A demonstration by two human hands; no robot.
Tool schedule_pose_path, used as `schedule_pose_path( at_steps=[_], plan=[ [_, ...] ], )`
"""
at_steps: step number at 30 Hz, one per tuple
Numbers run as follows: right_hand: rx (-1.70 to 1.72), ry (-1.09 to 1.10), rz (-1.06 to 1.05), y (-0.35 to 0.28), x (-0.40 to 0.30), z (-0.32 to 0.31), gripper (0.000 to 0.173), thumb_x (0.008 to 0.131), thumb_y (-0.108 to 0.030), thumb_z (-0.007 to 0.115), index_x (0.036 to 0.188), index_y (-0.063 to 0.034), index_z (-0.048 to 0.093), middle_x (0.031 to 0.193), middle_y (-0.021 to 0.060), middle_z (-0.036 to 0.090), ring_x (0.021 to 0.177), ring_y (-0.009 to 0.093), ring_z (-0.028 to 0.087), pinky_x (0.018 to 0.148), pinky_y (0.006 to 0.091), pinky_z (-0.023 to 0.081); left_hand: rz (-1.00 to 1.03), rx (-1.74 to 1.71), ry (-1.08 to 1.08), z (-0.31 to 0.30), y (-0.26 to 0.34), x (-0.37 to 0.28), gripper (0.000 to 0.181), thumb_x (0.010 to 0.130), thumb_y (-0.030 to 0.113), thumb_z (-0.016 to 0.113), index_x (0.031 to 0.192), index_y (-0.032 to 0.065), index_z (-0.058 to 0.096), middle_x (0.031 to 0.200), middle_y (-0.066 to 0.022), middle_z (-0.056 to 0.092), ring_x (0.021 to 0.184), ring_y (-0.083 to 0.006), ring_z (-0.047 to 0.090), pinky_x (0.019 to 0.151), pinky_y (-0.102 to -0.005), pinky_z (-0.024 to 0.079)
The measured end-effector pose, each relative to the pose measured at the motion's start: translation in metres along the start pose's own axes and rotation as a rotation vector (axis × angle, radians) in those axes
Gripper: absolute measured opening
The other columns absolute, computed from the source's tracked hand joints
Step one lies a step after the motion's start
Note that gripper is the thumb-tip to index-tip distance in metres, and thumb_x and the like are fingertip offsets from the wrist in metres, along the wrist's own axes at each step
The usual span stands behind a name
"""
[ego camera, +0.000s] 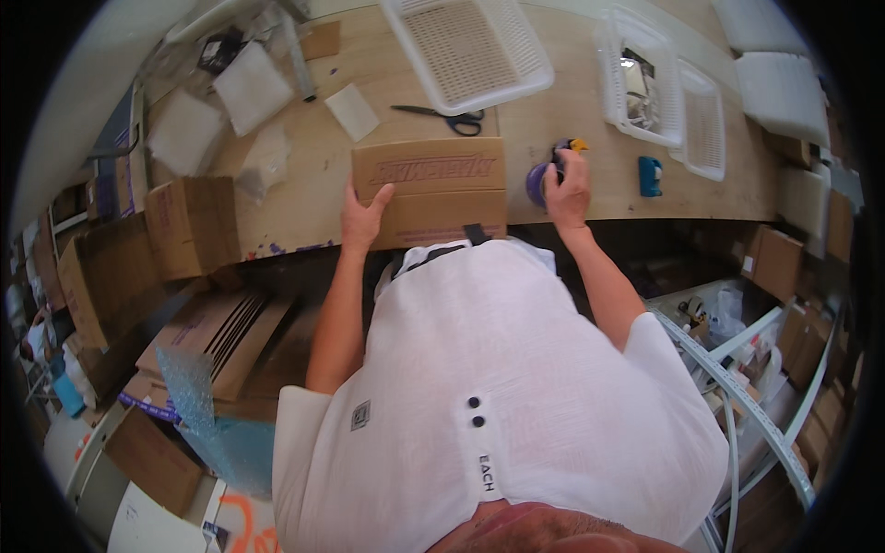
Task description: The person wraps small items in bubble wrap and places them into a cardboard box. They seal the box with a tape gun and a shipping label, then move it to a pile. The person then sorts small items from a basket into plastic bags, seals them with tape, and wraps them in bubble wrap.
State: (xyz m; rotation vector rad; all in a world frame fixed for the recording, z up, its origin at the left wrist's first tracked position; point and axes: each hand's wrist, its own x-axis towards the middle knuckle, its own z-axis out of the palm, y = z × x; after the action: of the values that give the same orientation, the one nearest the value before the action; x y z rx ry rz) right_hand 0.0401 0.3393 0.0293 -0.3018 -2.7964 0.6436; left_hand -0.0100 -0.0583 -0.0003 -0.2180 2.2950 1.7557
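A closed cardboard box [435, 200] with printed writing lies at the table's front edge, right before my body. My left hand [361, 220] grips its left side, thumb on the top face and the other fingers hidden down the side. Right of the box, my right hand [571, 190] is closed around a tape dispenser [561, 149] with a yellow tip. Its roll of purple tape [535, 184] shows left of my fingers, and the palm hides part of it. Behind the box lie black-handled scissors [464, 123].
A white plastic basket [453, 109] stands at the back. Farther right are another basket holding packets [643, 93] and a teal object [649, 176]. Foam sheets [254, 88] and a metal bar [299, 62] lie back left. Cardboard boxes [190, 225] crowd the left; a metal rack [733, 401] stands right.
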Motion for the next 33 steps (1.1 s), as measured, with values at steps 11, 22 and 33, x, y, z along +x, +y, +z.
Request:
schedule_pose_path(
  at_steps=[11, 22, 33],
  plan=[
    [0.606, -0.482, 0.837, 0.115, -0.005, -0.006, 0.032, 0.081, -0.017, 0.078, 0.102, -0.0016, 0.061, 0.081, 0.0058, 0.066, 0.062, 0.014, 0.064, 0.055, 0.0318, 0.053, -0.125, 0.162, 0.028, -0.006, 0.009, 0.008, 0.094, 0.080, 0.049, 0.085, 0.150, 0.0018, 0.044, 0.139, -0.0202, 0.062, 0.129, -0.0302, 0.059, 0.108, -0.0389, 0.047],
    [0.338, -0.378, -0.373, -0.147, 0.011, -0.034, 0.071, 0.069, -0.002, 0.084, 0.133, -0.0075, 0.052, 0.109, 0.0184, 0.061, 0.099, 0.040, 0.064, 0.084, 0.0403, 0.054, -0.161, 0.087, 0.029, -0.006, 0.001, 0.006, 0.099, 0.079, 0.050, 0.086, 0.155, 0.0068, 0.039, 0.142, -0.0208, 0.059, 0.132, -0.0326, 0.057, 0.110, -0.0402, 0.044],
    [0.173, -0.389, -0.487, -0.153, 0.001, -0.020, 0.077, 0.069, -0.007, 0.088, 0.135, -0.0104, 0.049, 0.111, 0.0171, 0.062, 0.096, 0.040, 0.065, 0.079, 0.0433, 0.056, -0.074, -0.120, -0.132, 0.003, 0.084, -0.017, 0.038, 0.097, 0.035, 0.072, 0.105, -0.0024, 0.074, 0.092, -0.0103, 0.076, 0.084, -0.0159, 0.069, 0.078, -0.0312, 0.055]
  ],
)
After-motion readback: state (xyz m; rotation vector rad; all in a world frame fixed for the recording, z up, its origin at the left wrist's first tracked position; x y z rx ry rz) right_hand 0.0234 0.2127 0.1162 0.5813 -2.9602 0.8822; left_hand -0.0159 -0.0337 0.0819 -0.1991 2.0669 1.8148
